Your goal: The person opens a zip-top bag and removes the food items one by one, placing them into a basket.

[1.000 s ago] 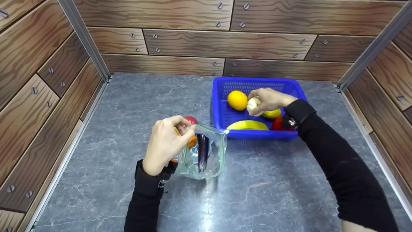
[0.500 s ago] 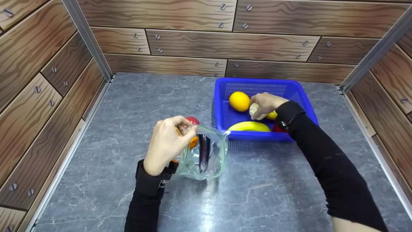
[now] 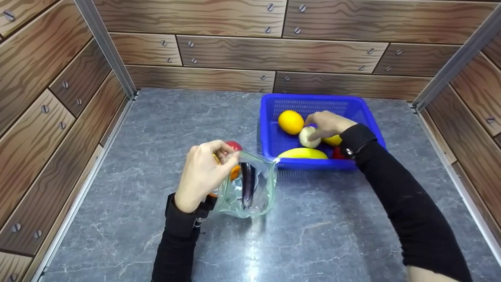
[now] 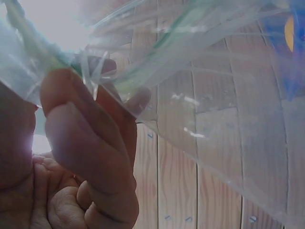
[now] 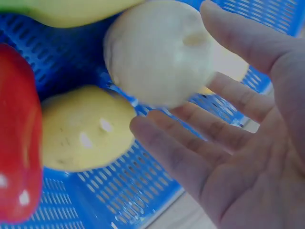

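My left hand [image 3: 205, 172] pinches the green-edged rim of a clear zip bag [image 3: 264, 199], whose mouth stands open. A dark purple eggplant [image 3: 247, 184] shows through the plastic; I cannot tell whether it lies inside or behind. In the blue basket [image 3: 313, 163], my right hand [image 3: 328, 123] is over a pale garlic bulb [image 3: 307, 138]. From the right wrist, its fingers look spread beside the bulb [image 5: 159, 55], not curled round it; whether a fingertip touches is unclear. The left wrist view shows the left fingers [image 4: 90, 124] against the bag's edge.
The basket also holds an orange-yellow round fruit [image 3: 291, 122], a banana [image 3: 302, 153], a yellow spotted oval fruit or vegetable [image 5: 88, 129] and a glossy red one [image 5: 19, 138]. Beyond the left hand are a red round item [image 3: 234, 145] and an orange piece [image 3: 235, 172]. Wood-patterned walls enclose the table.
My right hand has lowered the garlic bulb into the basket and loosened its fingers from it. My left hand and the bag have stayed nearly still.
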`<state>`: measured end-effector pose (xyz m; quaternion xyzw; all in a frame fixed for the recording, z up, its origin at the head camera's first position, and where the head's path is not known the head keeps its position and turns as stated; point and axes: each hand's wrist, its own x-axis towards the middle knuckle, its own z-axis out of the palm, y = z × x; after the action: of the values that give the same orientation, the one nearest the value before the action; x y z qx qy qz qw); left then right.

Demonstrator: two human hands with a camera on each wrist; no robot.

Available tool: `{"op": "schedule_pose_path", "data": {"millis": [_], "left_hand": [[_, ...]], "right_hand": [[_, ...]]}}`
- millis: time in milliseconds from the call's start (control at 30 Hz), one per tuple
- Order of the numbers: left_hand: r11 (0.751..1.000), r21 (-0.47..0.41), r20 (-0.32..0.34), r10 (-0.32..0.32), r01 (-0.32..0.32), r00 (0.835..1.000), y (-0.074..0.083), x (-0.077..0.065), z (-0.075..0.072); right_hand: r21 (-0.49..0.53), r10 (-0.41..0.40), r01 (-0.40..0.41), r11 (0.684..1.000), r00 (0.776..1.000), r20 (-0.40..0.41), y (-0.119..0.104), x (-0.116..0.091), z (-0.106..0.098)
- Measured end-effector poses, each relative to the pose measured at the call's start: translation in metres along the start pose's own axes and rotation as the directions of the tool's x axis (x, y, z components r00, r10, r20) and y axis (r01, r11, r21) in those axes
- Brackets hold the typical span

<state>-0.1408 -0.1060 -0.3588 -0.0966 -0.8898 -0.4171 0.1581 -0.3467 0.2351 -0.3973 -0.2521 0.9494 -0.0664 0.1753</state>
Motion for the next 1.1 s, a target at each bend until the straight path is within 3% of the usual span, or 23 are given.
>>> {"op": "schedule_pose_path", "data": {"millis": [200,400,533,633,833,933,1033,1100], "left_hand": [[1.000,0.005,-0.001,0.001,-0.001,1.000,0.000,0.001,0.001],[1.000,0.002,-0.006,0.008,-0.008,1.000,0.000,0.001,0.002],[1.000,0.002,-0.004,0.007,-0.007,1.000,0.000,0.001,0.002],[1.000,0.001,0.001,0.002,-0.002,1.000,0.000,0.001,0.002],[1.000,0.006,0.005,0.013,-0.013,1.000,0.001,0.000,0.002],[1.000,0.006,0.004,0.014,-0.014,1.000,0.001,-0.001,0.001],[1.000,0.002,0.007,0.014,-0.014,1.000,0.001,-0.001,0.002],[1.000,0.002,0.007,0.014,-0.014,1.000,0.001,-0.001,0.002]], "right_hand": [[0.015,-0.087,0.090,0.996,0.986,-0.141,-0.012,-0.030,-0.017],[-0.002,-0.194,0.201,0.980,0.941,-0.276,-0.047,-0.071,-0.028],[-0.051,-0.317,0.322,0.945,0.872,-0.374,-0.077,-0.093,-0.025],[-0.069,-0.417,0.429,0.901,0.809,-0.415,-0.103,-0.109,-0.017],[-0.106,-0.603,0.620,0.778,0.688,-0.403,-0.152,-0.124,0.015],[-0.190,-0.674,0.660,0.727,0.634,-0.378,-0.171,-0.121,0.033],[-0.261,-0.700,0.652,0.712,0.633,-0.330,-0.188,-0.112,0.050],[-0.298,-0.692,0.624,0.722,0.658,-0.297,-0.197,-0.105,0.059]]}}
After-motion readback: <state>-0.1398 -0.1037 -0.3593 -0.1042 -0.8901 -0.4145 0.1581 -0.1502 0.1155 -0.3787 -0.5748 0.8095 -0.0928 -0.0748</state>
